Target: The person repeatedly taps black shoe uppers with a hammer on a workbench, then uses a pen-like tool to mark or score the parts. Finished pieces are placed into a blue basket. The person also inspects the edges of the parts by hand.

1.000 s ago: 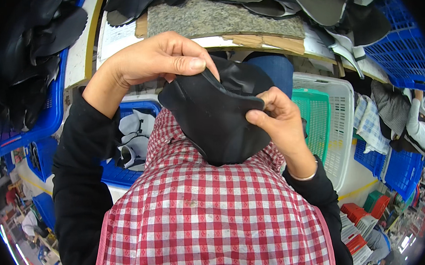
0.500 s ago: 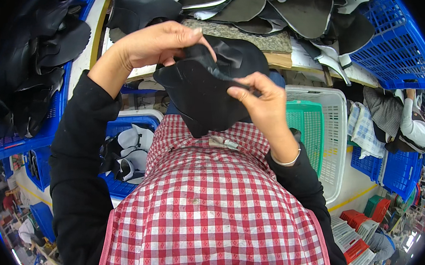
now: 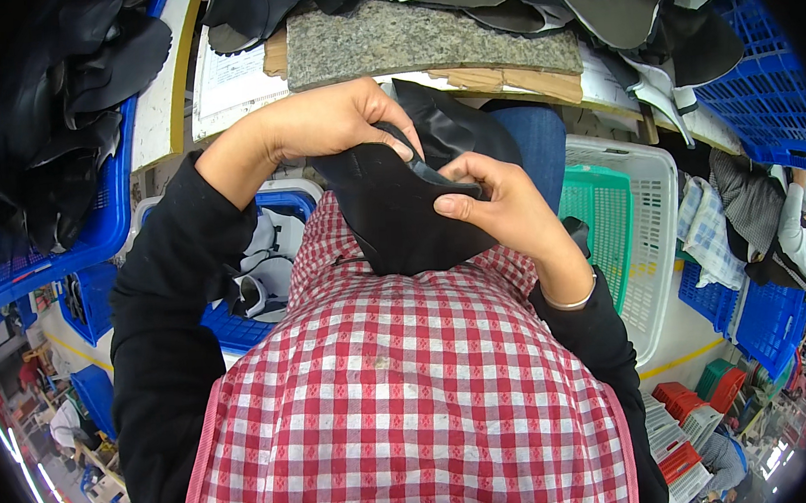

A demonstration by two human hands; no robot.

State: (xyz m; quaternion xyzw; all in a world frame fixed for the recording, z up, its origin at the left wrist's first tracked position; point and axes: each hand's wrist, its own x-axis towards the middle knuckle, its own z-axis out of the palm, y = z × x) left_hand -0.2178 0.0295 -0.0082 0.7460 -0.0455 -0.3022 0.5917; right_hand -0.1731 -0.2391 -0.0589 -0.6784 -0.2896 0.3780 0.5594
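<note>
A black shoe upper piece [image 3: 410, 218], matte on the near side and glossy on the far flap, hangs between my hands above my lap. My left hand [image 3: 347, 123] pinches its top edge near the middle, thumb and fingers pressed together. With thumb and curled fingers, my right hand [image 3: 502, 198] grips the same edge farther right. The two hands are close together, and a folded dark strip of the edge shows between them. The fingertips behind the material are hidden.
A granite slab [image 3: 426, 40] lies on the worktable ahead, with black shoe pieces [image 3: 591, 5] piled behind it. A blue crate [image 3: 107, 225] of black pieces stands left. Right are a green basket [image 3: 598, 228] inside a white crate [image 3: 656, 262] and a person in a white sleeve [image 3: 798, 224].
My left hand has come down and right onto the piece's edge, nearer my right hand. The piece sits slightly lower, and more of the granite slab is visible.
</note>
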